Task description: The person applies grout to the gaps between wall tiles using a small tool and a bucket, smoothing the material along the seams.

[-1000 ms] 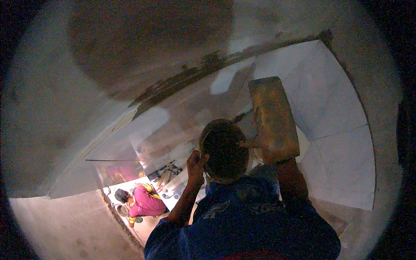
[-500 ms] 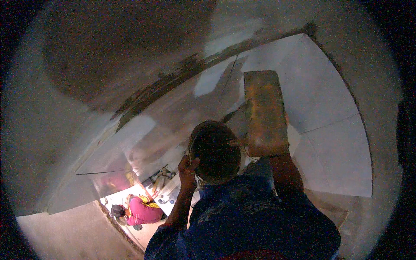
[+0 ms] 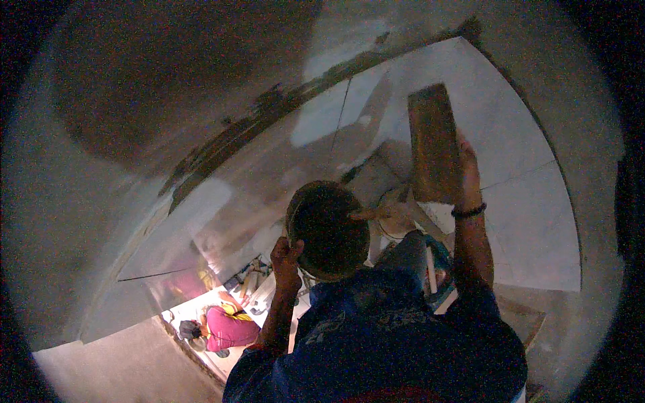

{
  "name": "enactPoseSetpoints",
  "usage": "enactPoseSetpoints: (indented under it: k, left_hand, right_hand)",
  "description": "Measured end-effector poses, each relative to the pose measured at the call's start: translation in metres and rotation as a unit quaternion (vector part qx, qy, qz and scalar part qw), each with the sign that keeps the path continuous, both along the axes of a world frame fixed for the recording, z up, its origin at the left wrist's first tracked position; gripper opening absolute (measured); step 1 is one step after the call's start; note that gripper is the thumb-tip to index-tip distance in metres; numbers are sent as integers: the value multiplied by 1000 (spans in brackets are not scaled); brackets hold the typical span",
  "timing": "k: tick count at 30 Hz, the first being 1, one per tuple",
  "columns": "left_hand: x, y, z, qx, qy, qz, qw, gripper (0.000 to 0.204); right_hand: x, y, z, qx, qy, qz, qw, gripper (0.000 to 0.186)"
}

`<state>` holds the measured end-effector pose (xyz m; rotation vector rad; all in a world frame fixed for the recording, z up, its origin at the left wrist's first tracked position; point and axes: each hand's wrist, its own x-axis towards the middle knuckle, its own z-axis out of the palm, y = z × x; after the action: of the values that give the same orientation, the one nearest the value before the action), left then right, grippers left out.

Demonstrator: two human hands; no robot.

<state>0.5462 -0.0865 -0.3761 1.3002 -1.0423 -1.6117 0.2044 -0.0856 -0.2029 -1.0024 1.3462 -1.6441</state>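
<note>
My left hand [image 3: 287, 258] is closed on the rim of a round, dark bucket [image 3: 328, 232] in front of my chest. The inside of the bucket is too dark to make out. At its right edge is a pale, handle-like shape [image 3: 376, 213], but I cannot tell whether it rests in the bucket. My right hand [image 3: 469, 171] is wrapped round the right side of a long rectangular plastering float [image 3: 434, 144], with a beaded bracelet at the wrist. The float's worn brown face is in view and its handle is hidden. It stands apart from the bucket, up and to the right.
Large pale panels with thin dark seams [image 3: 521, 114] spread ahead, bordered by a rough dark strip [image 3: 248, 127] and grey plaster. At the lower left, a person in a pink top [image 3: 230, 328] bends over a brightly lit floor near several tools [image 3: 254, 277].
My right hand has raised the float up and to the right, tilting it slightly, and the hand and bracelet now show. The bucket appears slightly farther left in my left hand.
</note>
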Motion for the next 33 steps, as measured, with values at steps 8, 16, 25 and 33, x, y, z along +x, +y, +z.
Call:
enactPoseSetpoints:
  k: [8, 16, 25, 33]
  left_hand:
    - [-13, 21, 1, 50, -30, -3, 998, 27]
    - [-26, 49, 9, 29, -1, -3, 1000, 25]
    - [-45, 46, -8, -70, -67, -12, 995, 24]
    - [-72, 48, 22, -30, -12, -11, 999, 21]
  right_hand:
    - [-20, -65, 32, -19, 317, 32, 948, 46]
    - [-2, -82, 4, -39, 675, -73, 734, 46]
    - [-19, -35, 62, 90, 752, 49, 651, 49]
    - [-45, -44, 87, 74, 773, 13, 630, 52]
